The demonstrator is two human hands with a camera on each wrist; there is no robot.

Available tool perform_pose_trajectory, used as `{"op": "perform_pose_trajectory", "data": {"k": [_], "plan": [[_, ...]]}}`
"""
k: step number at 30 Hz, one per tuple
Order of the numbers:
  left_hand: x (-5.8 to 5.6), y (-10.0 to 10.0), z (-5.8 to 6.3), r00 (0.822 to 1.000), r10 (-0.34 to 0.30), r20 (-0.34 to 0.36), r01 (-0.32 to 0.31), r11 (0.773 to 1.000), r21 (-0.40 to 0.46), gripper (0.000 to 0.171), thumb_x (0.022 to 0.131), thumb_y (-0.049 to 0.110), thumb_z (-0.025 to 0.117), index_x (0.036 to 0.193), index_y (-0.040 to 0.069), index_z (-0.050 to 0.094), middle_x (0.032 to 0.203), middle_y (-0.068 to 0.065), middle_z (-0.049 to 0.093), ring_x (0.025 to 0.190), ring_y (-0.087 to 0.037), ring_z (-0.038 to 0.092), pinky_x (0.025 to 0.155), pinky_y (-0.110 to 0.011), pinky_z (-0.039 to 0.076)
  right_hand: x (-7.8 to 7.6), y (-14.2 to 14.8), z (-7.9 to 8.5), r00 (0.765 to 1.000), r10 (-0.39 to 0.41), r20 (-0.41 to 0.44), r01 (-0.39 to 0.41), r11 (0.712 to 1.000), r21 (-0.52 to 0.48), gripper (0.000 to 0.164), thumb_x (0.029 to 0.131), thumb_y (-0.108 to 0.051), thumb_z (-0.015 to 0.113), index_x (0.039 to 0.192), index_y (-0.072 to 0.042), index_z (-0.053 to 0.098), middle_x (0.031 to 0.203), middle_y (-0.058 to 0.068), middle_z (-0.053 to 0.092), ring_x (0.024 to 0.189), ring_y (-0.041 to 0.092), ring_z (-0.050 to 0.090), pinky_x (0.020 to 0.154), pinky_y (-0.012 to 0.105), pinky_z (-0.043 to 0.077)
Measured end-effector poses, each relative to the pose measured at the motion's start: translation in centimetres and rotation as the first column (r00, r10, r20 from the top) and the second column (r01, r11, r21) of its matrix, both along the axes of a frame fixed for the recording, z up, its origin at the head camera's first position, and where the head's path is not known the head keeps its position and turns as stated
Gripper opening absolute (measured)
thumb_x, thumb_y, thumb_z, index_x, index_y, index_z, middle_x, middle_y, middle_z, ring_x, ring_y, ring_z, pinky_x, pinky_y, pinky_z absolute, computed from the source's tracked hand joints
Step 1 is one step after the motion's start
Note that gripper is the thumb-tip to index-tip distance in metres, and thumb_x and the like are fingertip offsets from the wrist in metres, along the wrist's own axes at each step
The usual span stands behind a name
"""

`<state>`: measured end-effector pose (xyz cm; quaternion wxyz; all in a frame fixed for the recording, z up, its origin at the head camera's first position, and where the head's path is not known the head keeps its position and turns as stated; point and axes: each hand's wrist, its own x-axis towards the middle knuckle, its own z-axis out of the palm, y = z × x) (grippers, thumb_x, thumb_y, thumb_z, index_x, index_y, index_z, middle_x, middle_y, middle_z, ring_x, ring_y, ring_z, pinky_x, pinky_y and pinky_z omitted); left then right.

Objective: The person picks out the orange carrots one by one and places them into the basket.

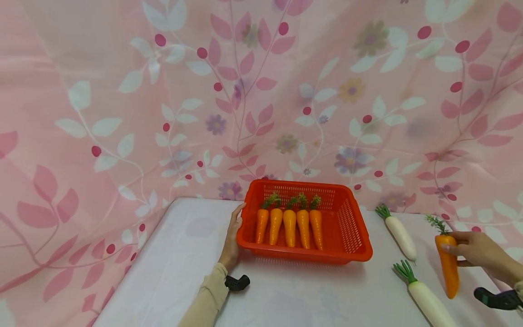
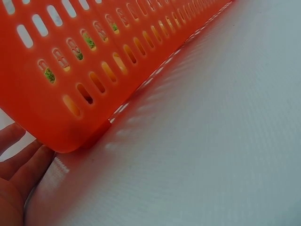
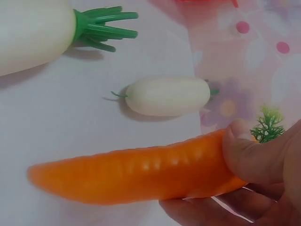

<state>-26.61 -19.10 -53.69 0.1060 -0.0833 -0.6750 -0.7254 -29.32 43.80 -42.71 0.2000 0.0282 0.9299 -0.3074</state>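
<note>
A red-orange plastic basket (image 1: pixel 294 256) stands on the table, with several orange carrots (image 1: pixel 289 227) lying side by side in its left half, green tops toward the back. My left hand (image 1: pixel 231 240) rests against the basket's left side, its fingers (image 2: pixel 30 165) straight along the wall near the corner. At the right, my right hand (image 1: pixel 476 252) grips another carrot (image 3: pixel 141 174) by its thick upper end, thumb on one side and fingers on the other. That carrot's tip points toward the front of the table and its leafy top (image 3: pixel 268 125) sticks out past the hand.
Two white radishes with green stems lie between basket and right hand: one farther back (image 1: pixel 402 238), one nearer the front (image 1: pixel 431 303). The white-covered table (image 1: pixel 163 268) meets a pink floral cloth (image 1: pixel 261 91) behind the basket.
</note>
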Motion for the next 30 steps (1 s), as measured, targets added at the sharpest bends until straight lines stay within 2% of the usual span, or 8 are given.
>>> {"op": "perform_pose_trajectory", "data": {"k": [6, 11, 14, 17, 21, 24, 27, 30], "plan": [[0.0, 0.0, 0.0, 1.000, -0.010, -0.006, 0.010, 1.000, 0.009, 0.051, 0.115, 0.038, 0.027, 0.164, 0.030, 0.033, 0.173, 0.001, 0.026, 0.158, -0.036, 0.033, 0.126, -0.065, 0.030, -0.6, -0.4, 1.0, 0.999, 0.029, -0.023, -0.030, 0.999, -0.038, 0.084, 0.107, -0.022, 0.064, 0.143, 0.036, 0.015, 0.126, 0.049, 0.054, 0.097, 0.032, 0.072, 0.085, 0.048, 0.065], [0.0, 0.1, 0.1, 1.000, -0.007, 0.002, 0.007, 1.000, 0.010, 0.050, 0.114, 0.040, 0.028, 0.164, 0.032, 0.034, 0.172, 0.003, 0.028, 0.158, -0.035, 0.034, 0.126, -0.063, 0.031, -1.0, -1.0, 2.1, 0.997, 0.051, -0.055, -0.056, 0.994, -0.095, 0.078, 0.111, -0.021, 0.056, 0.145, 0.036, 0.014, 0.133, 0.050, 0.052, 0.104, 0.036, 0.074, 0.085, 0.045, 0.065], [0.0, 0.0, 0.0, 1.000, -0.017, -0.004, 0.018, 1.000, 0.015, 0.052, 0.114, 0.040, 0.028, 0.165, 0.029, 0.032, 0.173, 0.001, 0.026, 0.158, -0.037, 0.034, 0.125, -0.064, 0.031, -1.4, -1.6, 3.0, 0.997, 0.058, -0.059, -0.064, 0.992, -0.105, 0.077, 0.112, -0.022, 0.053, 0.146, 0.035, 0.014, 0.136, 0.051, 0.049, 0.104, 0.035, 0.073, 0.087, 0.045, 0.065], [-0.1, 0.0, -0.1, 1.000, -0.015, -0.007, 0.015, 1.000, 0.016, 0.053, 0.114, 0.040, 0.028, 0.165, 0.027, 0.031, 0.174, 0.000, 0.026, 0.157, -0.037, 0.034, 0.125, -0.064, 0.032, -1.7, -2.1, 4.0, 0.996, 0.069, -0.063, -0.077, 0.988, -0.132, 0.078, 0.113, -0.028, 0.052, 0.149, 0.032, 0.017, 0.133, 0.045, 0.056, 0.104, 0.031, 0.074, 0.089, 0.046, 0.065], [-0.1, 0.0, -0.1, 1.000, -0.007, -0.001, 0.007, 1.000, 0.017, 0.051, 0.115, 0.039, 0.028, 0.165, 0.029, 0.032, 0.173, 0.001, 0.027, 0.157, -0.036, 0.036, 0.125, -0.063, 0.032, -2.0, -3.2, 5.0, 0.993, 0.088, -0.085, -0.101, 0.979, -0.175, 0.073, 0.112, -0.028, 0.053, 0.151, 0.027, 0.025, 0.126, 0.028, 0.068, 0.102, 0.022, 0.074, 0.089, 0.045, 0.065], [-0.1, 0.0, -0.1, 1.000, -0.011, 0.009, 0.011, 1.000, 0.019, 0.050, 0.115, 0.038, 0.028, 0.164, 0.031, 0.033, 0.173, 0.003, 0.027, 0.157, -0.035, 0.036, 0.125, -0.062, 0.032, -2.2, -4.0, 5.5, 0.990, 0.108, -0.090, -0.124, 0.972, -0.200, 0.070, 0.112, -0.027, 0.054, 0.153, 0.025, 0.028, 0.125, 0.021, 0.069, 0.103, 0.020, 0.074, 0.090, 0.044, 0.065], [0.0, 0.1, -0.1, 1.000, -0.010, 0.014, 0.009, 1.000, 0.020, 0.049, 0.115, 0.037, 0.028, 0.164, 0.032, 0.033, 0.172, 0.003, 0.028, 0.156, -0.034, 0.037, 0.125, -0.062, 0.033, -2.6, -4.9, 5.8, 0.987, 0.136, -0.084, -0.152, 0.961, -0.232, 0.071, 0.113, -0.028, 0.053, 0.154, 0.023, 0.027, 0.128, 0.021, 0.067, 0.106, 0.023, 0.074, 0.092, 0.044, 0.064], [0.0, 0.0, 0.0, 1.000, -0.013, 0.006, 0.013, 1.000, 0.021, 0.050, 0.115, 0.037, 0.028, 0.164, 0.031, 0.033, 0.173, 0.001, 0.027, 0.156, -0.036, 0.036, 0.125, -0.062, 0.033, -3.0, -5.8, 6.0, 0.986, 0.149, -0.074, -0.164, 0.946, -0.279, 0.072, 0.112, -0.027, 0.054, 0.158, 0.020, 0.024, 0.131, 0.017, 0.066, 0.108, 0.020, 0.074, 0.093, 0.042, 0.064]]}}
